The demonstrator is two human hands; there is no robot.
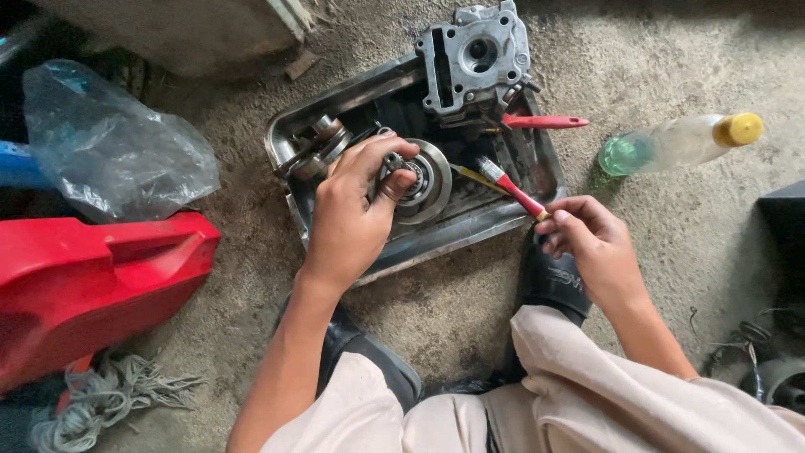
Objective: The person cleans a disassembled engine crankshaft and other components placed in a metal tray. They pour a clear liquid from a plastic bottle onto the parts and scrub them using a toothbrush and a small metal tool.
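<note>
My left hand (354, 210) grips a round metal engine part with a bearing at its centre (425, 180), holding it over a dirty metal tray (470, 226) on the concrete floor. My right hand (587, 239) holds the end of a red-handled brush (511, 186), whose bristled tip points at the round part. A grey cast cylinder head (474, 57) rests on the tray's far edge. A crank-like metal piece (314, 143) lies in the tray's left end.
A second red-handled tool (545, 122) lies across the tray's far right. A plastic bottle with a yellow cap (683, 141) lies to the right. A red plastic body panel (92, 277), a crumpled plastic bag (109, 143) and a tangle of rope (109, 398) sit at left.
</note>
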